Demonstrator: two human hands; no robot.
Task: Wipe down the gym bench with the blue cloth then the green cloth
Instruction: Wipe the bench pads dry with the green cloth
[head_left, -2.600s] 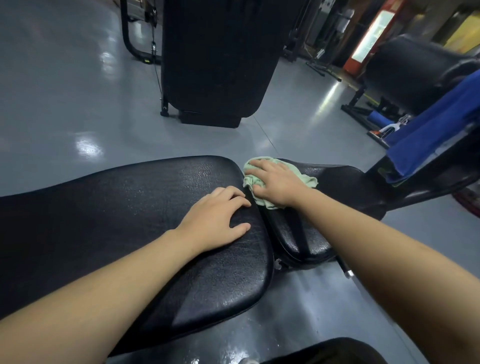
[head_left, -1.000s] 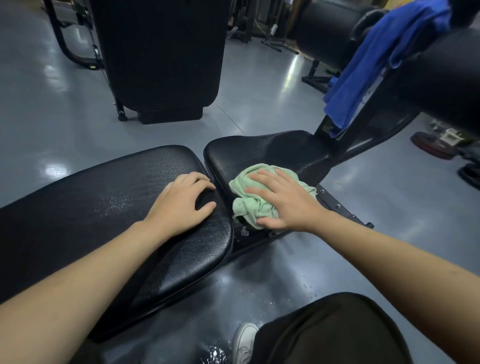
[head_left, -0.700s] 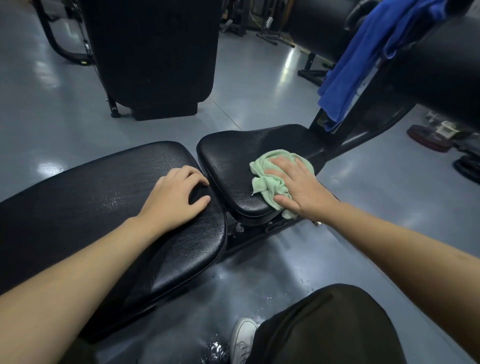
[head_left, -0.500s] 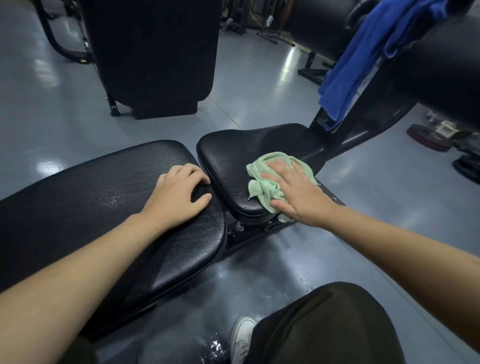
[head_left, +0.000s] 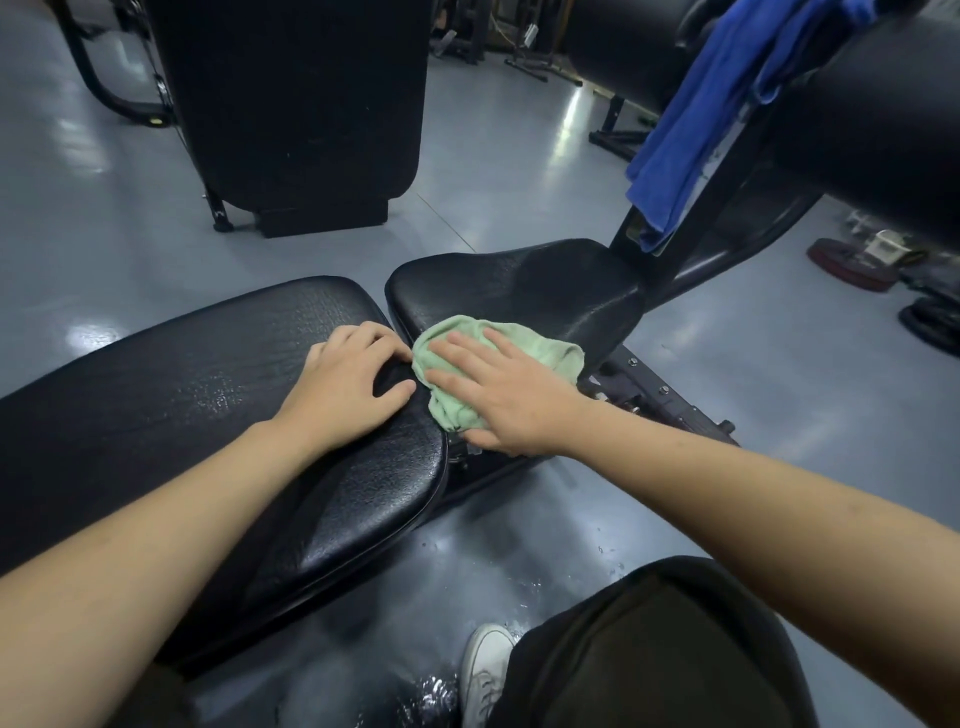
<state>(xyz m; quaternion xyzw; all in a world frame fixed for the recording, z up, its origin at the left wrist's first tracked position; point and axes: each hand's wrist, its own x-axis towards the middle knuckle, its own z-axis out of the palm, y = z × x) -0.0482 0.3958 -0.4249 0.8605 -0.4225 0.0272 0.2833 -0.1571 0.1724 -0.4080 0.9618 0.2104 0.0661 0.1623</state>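
Note:
The black gym bench has a long back pad (head_left: 182, 395) on the left and a smaller seat pad (head_left: 530, 291) to its right. A crumpled green cloth (head_left: 540, 348) lies on the near left part of the seat pad, by the gap between the pads. My right hand (head_left: 498, 389) presses flat on the green cloth with its fingers straight. My left hand (head_left: 348, 387) rests on the end of the back pad, fingers slightly bent, holding nothing. The blue cloth (head_left: 696, 114) hangs over a padded roller (head_left: 857, 124) at the upper right.
A tall black upholstered pad on a frame (head_left: 291, 109) stands on the grey floor behind the bench. Weight plates and clutter (head_left: 857, 260) lie at the far right. My knee (head_left: 649, 649) and a white shoe (head_left: 483, 670) are at the bottom, with water drops on the floor.
My right hand has slid the green cloth to the left across the seat pad, close to my left hand. My left hand has stayed on the back pad.

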